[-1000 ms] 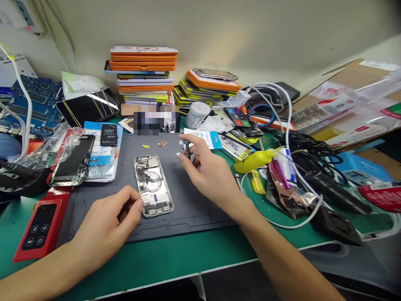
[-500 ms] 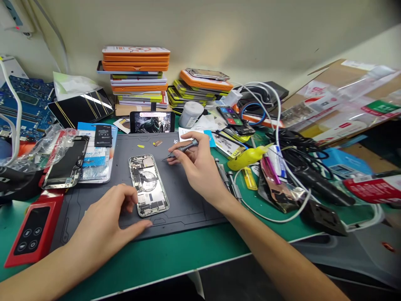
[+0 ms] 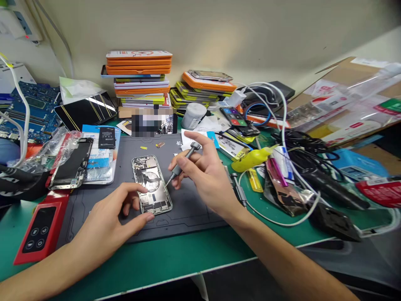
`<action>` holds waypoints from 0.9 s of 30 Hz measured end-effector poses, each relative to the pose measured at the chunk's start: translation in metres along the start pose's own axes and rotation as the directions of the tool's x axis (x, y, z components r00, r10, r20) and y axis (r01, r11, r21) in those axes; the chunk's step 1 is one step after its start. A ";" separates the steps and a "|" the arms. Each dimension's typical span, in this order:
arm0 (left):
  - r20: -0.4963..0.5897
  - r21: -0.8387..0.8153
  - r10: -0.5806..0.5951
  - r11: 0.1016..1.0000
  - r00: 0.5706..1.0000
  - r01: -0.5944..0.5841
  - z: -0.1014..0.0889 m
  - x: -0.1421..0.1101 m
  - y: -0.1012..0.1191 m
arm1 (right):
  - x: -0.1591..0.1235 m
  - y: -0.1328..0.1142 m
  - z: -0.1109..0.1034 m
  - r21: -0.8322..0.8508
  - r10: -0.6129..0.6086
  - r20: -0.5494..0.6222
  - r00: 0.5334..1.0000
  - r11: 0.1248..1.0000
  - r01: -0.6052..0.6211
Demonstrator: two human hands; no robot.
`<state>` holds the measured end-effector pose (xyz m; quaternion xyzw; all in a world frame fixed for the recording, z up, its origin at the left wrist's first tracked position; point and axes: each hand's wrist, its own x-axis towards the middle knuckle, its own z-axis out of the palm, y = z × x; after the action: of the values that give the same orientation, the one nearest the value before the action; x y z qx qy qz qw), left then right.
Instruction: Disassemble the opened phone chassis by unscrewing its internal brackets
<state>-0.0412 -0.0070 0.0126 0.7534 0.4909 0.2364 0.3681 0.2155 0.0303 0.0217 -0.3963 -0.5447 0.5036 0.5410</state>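
An opened smartphone (image 3: pixel 159 194), its inner parts exposed, lies flat on the dark grey work mat (image 3: pixel 194 219). My left hand (image 3: pixel 122 213) is at its lower left corner, index fingertip over the left side and thumb against the bottom edge, the other fingers curled. My right hand (image 3: pixel 200 175) pinches a small grey screwdriver (image 3: pixel 183 163), tilted, with its thin tip pointing down at the phone's right edge. Whether the tip touches the phone I cannot tell. A small yellow piece (image 3: pixel 143 147) and a small copper-coloured part (image 3: pixel 160 145) lie beyond the phone.
On the left are a red device with buttons (image 3: pixel 39 232), a detached phone screen (image 3: pixel 72 163) and a black battery (image 3: pixel 107 138). Stacked orange cases (image 3: pixel 139 67) stand behind. To the right lie a yellow bottle (image 3: pixel 250 160), a looping white cable (image 3: pixel 282 223) and tangled black cables (image 3: pixel 300 154).
My right hand has brought the screwdriver nearer, from beyond the phone's upper right to its right edge, and tipped it more upright. My left index finger has come over the phone's side.
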 end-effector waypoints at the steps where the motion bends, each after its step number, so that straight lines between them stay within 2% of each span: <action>1: 0.008 -0.027 0.026 0.999 1.000 -0.026 -0.001 0.000 0.001 | -0.003 -0.001 0.003 0.065 0.036 0.037 0.999 0.997 -0.039; 4: 0.037 -0.069 0.093 0.994 0.995 -0.090 -0.002 0.000 0.004 | -0.009 0.000 0.013 0.205 0.106 0.146 0.984 0.969 -0.134; 7: 0.035 -0.083 0.129 0.989 0.991 -0.126 -0.002 0.000 0.005 | -0.014 0.005 0.019 0.272 0.135 0.199 0.971 0.944 -0.187; 13: -0.052 -0.116 0.148 0.981 0.988 -0.153 -0.002 0.002 0.007 | -0.020 0.007 0.023 0.292 0.139 0.170 0.976 0.939 -0.184; 27: -0.048 -0.227 0.155 0.960 0.987 -0.162 -0.004 0.003 0.013 | -0.019 0.008 0.023 0.343 0.228 0.198 0.953 0.895 -0.285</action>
<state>-0.0352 -0.0066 0.0253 0.7390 0.4036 0.3316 0.4255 0.1939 0.0103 0.0127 -0.3169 -0.4233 0.6923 0.4910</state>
